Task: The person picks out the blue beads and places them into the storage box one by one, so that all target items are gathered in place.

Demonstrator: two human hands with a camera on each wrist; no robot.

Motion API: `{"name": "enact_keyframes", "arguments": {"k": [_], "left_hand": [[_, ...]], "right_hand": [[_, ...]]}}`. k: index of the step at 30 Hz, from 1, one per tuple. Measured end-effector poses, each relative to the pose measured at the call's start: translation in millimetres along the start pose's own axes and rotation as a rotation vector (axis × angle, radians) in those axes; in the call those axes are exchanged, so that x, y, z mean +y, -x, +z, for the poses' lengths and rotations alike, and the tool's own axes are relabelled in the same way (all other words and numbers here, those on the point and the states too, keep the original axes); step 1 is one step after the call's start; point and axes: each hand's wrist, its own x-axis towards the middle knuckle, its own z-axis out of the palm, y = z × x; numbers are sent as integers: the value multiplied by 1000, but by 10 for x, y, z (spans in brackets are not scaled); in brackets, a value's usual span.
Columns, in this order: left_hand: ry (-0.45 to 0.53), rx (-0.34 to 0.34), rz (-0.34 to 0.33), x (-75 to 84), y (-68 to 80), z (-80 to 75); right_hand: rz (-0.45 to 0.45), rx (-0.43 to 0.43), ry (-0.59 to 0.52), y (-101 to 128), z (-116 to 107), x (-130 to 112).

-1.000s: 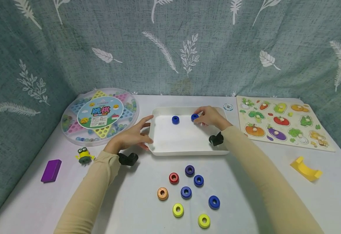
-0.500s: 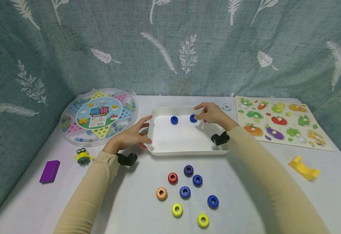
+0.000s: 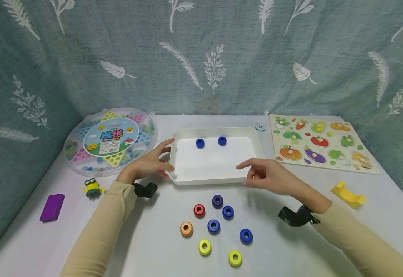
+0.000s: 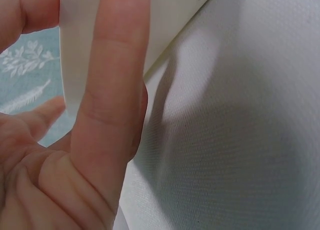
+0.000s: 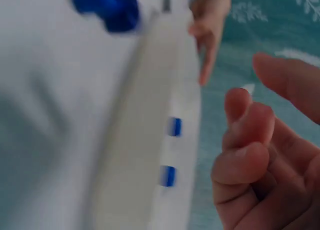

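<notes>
Two small blue rings (image 3: 200, 146) lie side by side near the far wall of a shallow white tray (image 3: 208, 182). My left hand (image 3: 147, 164) rests against the tray's left end, its fingers spread along the wall; in the left wrist view a finger (image 4: 117, 64) lies across that wall. My right hand (image 3: 275, 177) hovers over the tray's near right corner, holding nothing, with the index finger extended and the others loosely bent. In front of the tray lie a red ring (image 3: 199, 215), an orange ring (image 3: 186, 234), yellow rings (image 3: 204, 252) and several blue rings (image 3: 213, 231).
A round Chinese checkers box (image 3: 111, 136) stands back left, a vegetable puzzle board (image 3: 326, 145) back right. A minion figure (image 3: 92, 188) and a purple block (image 3: 52, 207) lie left, a yellow curved block (image 3: 348, 195) right. A green patterned curtain (image 3: 201, 57) closes the back.
My right hand has let go of the right-hand blue ring in the tray and drawn back toward the near right. The left hand stays at the tray's end. The head view has shifted slightly.
</notes>
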Motion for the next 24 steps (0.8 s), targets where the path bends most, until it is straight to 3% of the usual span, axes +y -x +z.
{"name": "enact_keyframes", "arguments": {"k": [9,24], "left_hand": [[-2,3,3,-4,-2,-24],[6,0,-8,20,-7,5]], "right_hand": [[91,-212,-133,493,332,228],[68,-319,-202,571,544,313]]}}
